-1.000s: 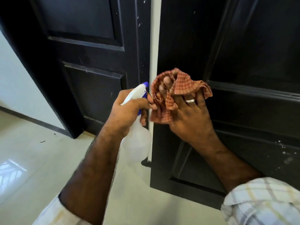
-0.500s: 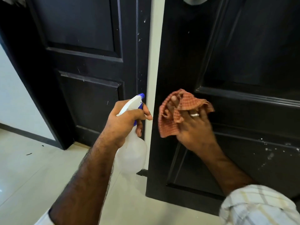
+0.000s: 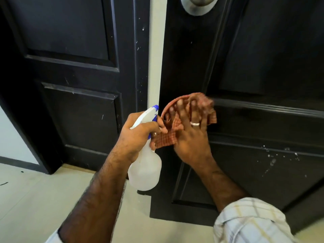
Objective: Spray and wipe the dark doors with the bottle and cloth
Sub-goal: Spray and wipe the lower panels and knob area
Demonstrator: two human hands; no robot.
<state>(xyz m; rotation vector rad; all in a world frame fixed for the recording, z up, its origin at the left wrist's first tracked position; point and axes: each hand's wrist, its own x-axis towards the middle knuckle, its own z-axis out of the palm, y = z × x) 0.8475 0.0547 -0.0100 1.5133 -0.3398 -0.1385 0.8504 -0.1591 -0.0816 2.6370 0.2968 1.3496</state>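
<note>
Doors: two dark panelled doors, the left door (image 3: 75,71) and the right door (image 3: 263,67), parted by a pale strip of frame (image 3: 155,58). Both run off the top of the view; the right door also runs off the right edge. White droplets speckle the left door's edge near the frame, and a patch of droplets sits on the right door's lower panel (image 3: 273,160).

Knob (image 3: 199,5): grey metal, on the right door, cut off by the top edge; only its lower part shows.

Cloth (image 3: 173,127): reddish checked, bunched, against the right door near its left edge, at the level of the horizontal moulding. Blurred; much of it is hidden under the fingers, so its full outline cannot be made out.

Right hand (image 3: 191,137): fingers spread and extended over the cloth, pressing it to the door; a ring (image 3: 195,123) on one finger. Fingertips blurred. Checked sleeve (image 3: 250,223) at the lower right, partly out of view.

Bottle (image 3: 145,165): translucent white spray bottle, white head with a blue nozzle (image 3: 155,108). Long axis roughly upright, slightly tilted; nozzle points up and right, toward the frame and cloth. Neck and trigger hidden by the fingers.

Left hand (image 3: 140,135): curled round the bottle's neck, gripping it, just beside the cloth.

Floor (image 3: 43,199): pale tile.
</note>
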